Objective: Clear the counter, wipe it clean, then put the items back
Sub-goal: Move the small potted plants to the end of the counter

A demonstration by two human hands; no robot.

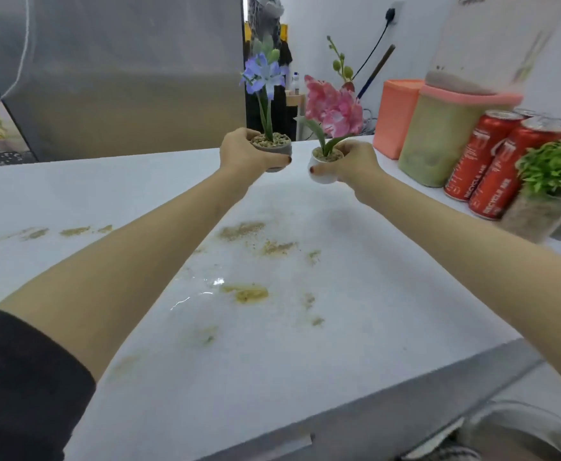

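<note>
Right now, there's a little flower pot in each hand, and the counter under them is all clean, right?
Not quite. The left hand holds the blue flower's pot, the right hand the pink flower's pot, but the counter is dirty, not clean: the head view shows brown smears and a wet patch on it.

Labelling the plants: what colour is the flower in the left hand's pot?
Blue-violet flower, seen best in the head view.

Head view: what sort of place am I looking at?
Likely a home kitchen: a stained white counter, red drink cans and lidded canisters on it, possibly a steel fridge behind.
</note>
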